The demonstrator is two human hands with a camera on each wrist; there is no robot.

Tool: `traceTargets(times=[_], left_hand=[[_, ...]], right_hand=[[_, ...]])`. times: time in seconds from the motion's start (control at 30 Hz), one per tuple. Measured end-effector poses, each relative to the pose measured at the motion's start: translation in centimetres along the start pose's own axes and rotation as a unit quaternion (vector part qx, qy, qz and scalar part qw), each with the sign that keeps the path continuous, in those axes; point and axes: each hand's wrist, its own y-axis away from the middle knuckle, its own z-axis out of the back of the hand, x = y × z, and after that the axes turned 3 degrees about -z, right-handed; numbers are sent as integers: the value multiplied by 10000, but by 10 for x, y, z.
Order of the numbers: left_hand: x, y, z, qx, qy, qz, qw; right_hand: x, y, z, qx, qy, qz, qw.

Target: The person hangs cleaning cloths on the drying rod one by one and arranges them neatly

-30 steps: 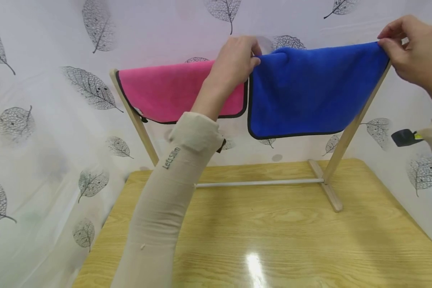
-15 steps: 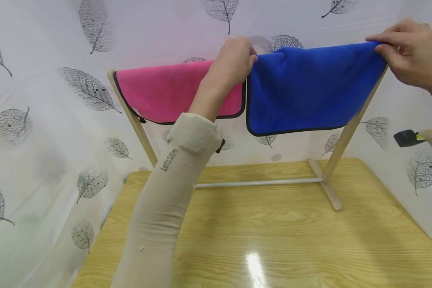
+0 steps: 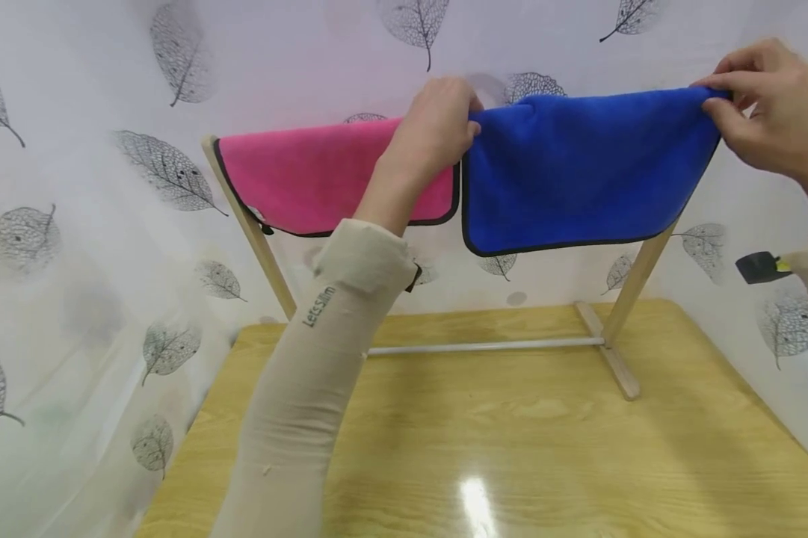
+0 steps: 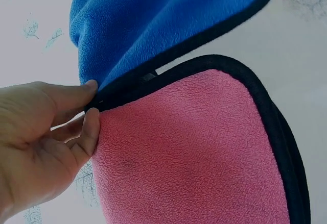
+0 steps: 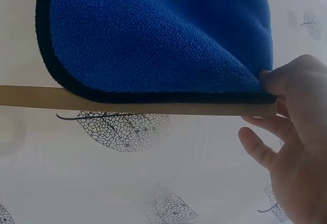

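A blue towel (image 3: 578, 172) with black edging hangs folded over the top of a wooden rack, on its right half. Beside it on the left half hangs a pink towel (image 3: 309, 179), also black-edged. My left hand (image 3: 433, 123) pinches the blue towel's top left edge, where the two towels meet; in the left wrist view its fingertips (image 4: 91, 85) also touch the pink cloth. With thumb and fingers my right hand (image 3: 770, 112) pinches the blue towel's top right corner at the rack's right post (image 5: 194, 109). The top bar is hidden under the cloth.
The rack's right foot (image 3: 615, 366) stands on a wood-grain table (image 3: 498, 433), with a white lower bar (image 3: 491, 346) running across. A curtain with leaf prints (image 3: 94, 314) hangs behind. My left sleeve (image 3: 309, 373) covers the rack's lower left part.
The right hand has shifted its fingers at the blue towel's corner, and that side of the cloth now covers more of the right post. The left hand keeps its pinch.
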Motion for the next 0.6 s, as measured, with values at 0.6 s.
traceTargets(times=[0.6], left_hand=[[-3,1,-2,211,-93,285,9993]], right_hand=[[1,0,-1,75,-112,-125,9998]])
